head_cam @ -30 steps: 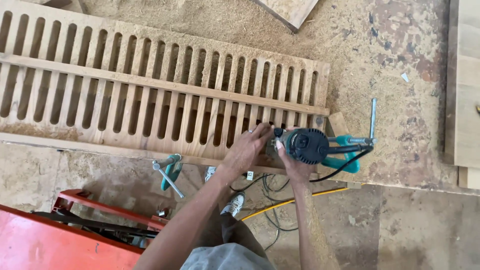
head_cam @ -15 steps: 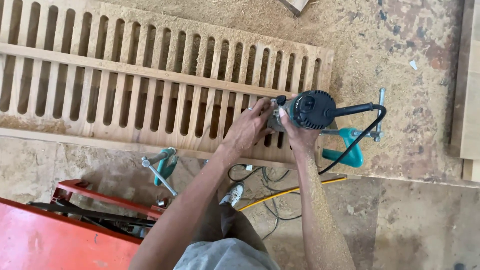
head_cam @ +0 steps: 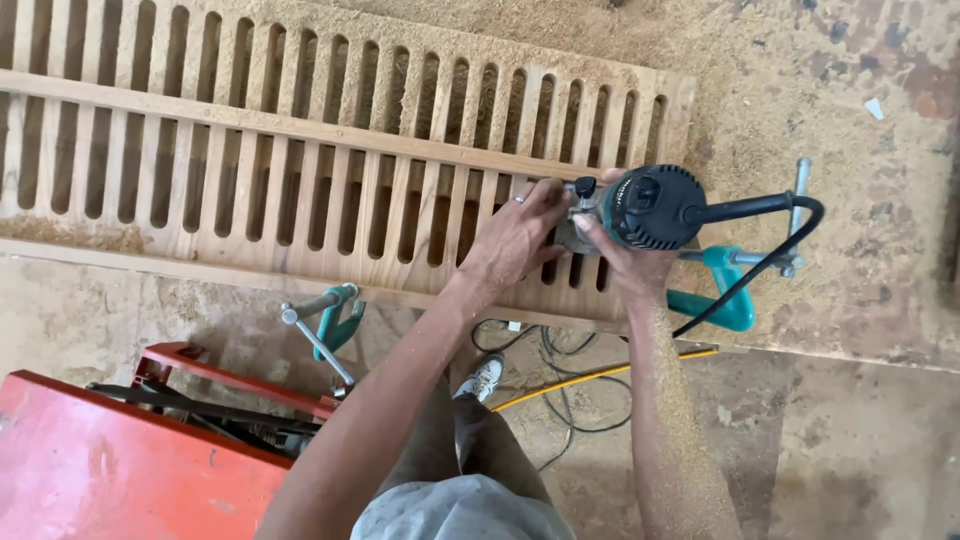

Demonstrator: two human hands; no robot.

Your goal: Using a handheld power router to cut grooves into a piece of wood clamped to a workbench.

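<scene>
1. Head view: right of frame centre, both hands clasp a teal-and-black trim router (head_cam: 645, 208) standing on a slatted wooden panel (head_cam: 300, 190). The left hand (head_cam: 515, 240) wraps its base; the right hand (head_cam: 625, 262) grips from below.
2. Judged step: routing a slot near the panel's right end. The next pass calls for steady, level guiding along the slot, cord (head_cam: 745, 280) kept clear of the teal clamp (head_cam: 725, 300).

teal clamp (head_cam: 330, 322), red machine (head_cam: 120, 470) – yellow cable (head_cam: 600, 373), sawdust-covered bench (head_cam: 800, 90)
</scene>
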